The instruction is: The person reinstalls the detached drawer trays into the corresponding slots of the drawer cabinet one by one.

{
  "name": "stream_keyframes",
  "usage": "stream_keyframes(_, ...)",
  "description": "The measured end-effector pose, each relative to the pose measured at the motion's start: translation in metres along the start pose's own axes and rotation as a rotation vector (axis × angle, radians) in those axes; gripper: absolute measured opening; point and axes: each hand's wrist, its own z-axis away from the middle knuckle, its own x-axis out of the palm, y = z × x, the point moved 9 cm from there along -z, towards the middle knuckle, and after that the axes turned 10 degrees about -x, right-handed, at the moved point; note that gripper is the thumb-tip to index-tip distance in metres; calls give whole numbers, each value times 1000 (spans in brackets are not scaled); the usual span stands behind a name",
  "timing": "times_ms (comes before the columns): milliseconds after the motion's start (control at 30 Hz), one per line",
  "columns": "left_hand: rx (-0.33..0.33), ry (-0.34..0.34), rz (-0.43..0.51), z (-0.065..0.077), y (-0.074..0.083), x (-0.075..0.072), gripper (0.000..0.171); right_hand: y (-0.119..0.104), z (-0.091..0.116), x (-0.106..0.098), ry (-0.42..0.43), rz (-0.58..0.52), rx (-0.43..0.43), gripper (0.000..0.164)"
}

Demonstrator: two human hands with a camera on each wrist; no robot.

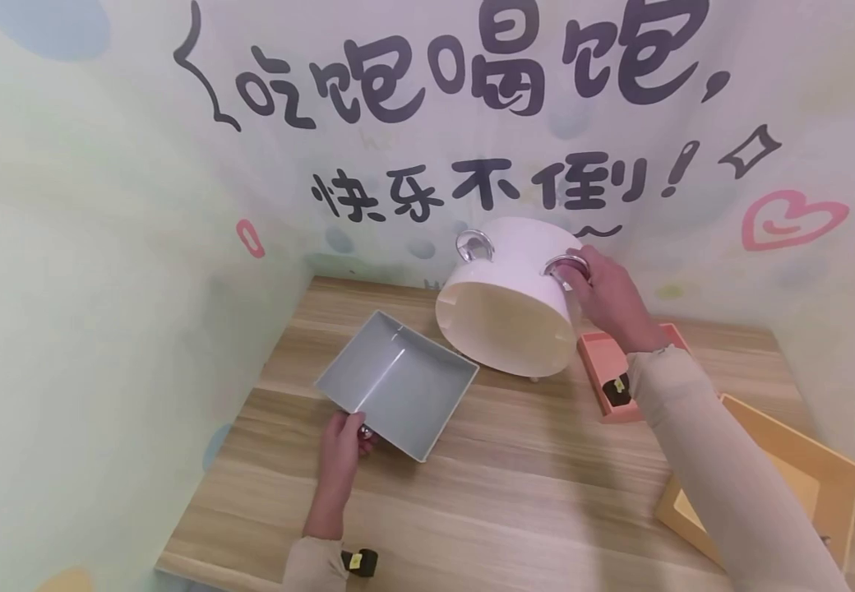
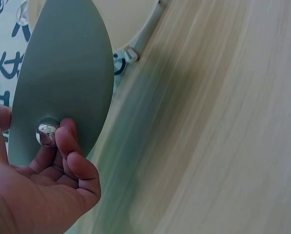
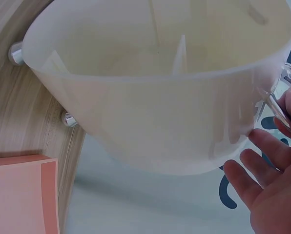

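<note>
My left hand [image 1: 346, 440] holds a grey square drawer [image 1: 416, 386] at its front, with the thumb at the rim and the fingers around a silver knob [image 2: 47, 134]. In the left wrist view the drawer's curved front panel [image 2: 67, 73] faces me. My right hand [image 1: 608, 292] grips a metal handle [image 1: 568, 265] of a white round tub [image 1: 524, 247]. The tub is tilted with its opening toward me, and small fins [image 3: 181, 53] show inside it. In the right wrist view several right fingers lie at the tub's outer wall.
A salmon-pink tray [image 1: 596, 382] lies behind my right forearm, partly hidden. Further right stands a yellow-orange tray [image 1: 838, 485]. The wooden table [image 1: 487, 518] meets a printed wall [image 1: 368, 247] at the back, close behind the tub.
</note>
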Motion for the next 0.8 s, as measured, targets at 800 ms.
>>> stream_keyframes(800, 8, -105, -59, 4, -5, 47, 25, -9, 3, -4, 29, 170, -63, 29)
